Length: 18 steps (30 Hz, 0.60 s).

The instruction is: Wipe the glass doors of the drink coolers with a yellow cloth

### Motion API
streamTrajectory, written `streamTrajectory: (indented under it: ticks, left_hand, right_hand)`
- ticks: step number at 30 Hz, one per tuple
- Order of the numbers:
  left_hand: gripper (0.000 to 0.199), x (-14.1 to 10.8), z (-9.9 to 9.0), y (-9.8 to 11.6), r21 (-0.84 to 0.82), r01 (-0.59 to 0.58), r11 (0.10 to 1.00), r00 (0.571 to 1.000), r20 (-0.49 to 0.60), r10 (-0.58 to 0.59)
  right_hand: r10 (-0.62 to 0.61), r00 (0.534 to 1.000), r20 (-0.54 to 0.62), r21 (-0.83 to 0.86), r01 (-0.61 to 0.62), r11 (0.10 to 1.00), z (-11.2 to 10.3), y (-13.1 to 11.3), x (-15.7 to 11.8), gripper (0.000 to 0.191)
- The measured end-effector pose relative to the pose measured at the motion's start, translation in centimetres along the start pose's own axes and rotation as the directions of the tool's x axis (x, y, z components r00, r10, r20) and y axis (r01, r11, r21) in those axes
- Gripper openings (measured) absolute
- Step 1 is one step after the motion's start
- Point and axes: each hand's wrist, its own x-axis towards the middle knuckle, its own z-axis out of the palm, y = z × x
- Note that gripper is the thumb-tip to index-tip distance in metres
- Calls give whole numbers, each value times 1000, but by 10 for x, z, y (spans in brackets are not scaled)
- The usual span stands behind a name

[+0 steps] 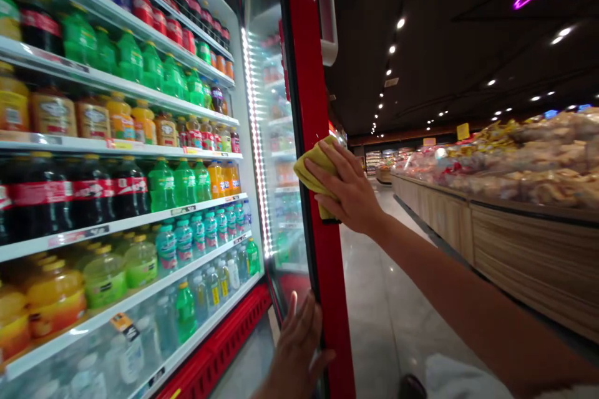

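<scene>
Right hand [354, 194] grips a yellow cloth [317, 154] against the red fridge door [311, 87]; left hand [296, 346], open at six o'clock, could slip if pressure swings the door.

Head-worn view looks ahead and down over both hands [322, 262].

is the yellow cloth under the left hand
No, the right hand presses the yellow cloth against the red door frame.

Shows red on the door frame [334, 274], yellow-green on the cloth [314, 165], green on some bottles [162, 186], brown wood grain on the display stand [528, 268].
</scene>
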Motion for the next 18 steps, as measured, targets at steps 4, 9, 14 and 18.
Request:
streamTrajectory:
  ticks: [4,9,14,18]
  left_hand:
    - [89,29,-1,1,-91,-119,989,990,68,126]
    - [93,55,28,0,-201,-162,966,959,197,201]
    - [86,79,64,13,-182,-162,970,961,194,197]
    - [96,103,90,25,-201,-238,950,967,41,251]
  right_hand:
    - [-47,994,98,145,33,989,-5,-14,-98,51]
    - [-78,989,124,253,45,966,-2,-23,-226,44]
    - [75,956,283,374,-182,910,-1,-34,-336,36]
    - [-5,904,427,342,-157,927,-7,-28,-398,39]
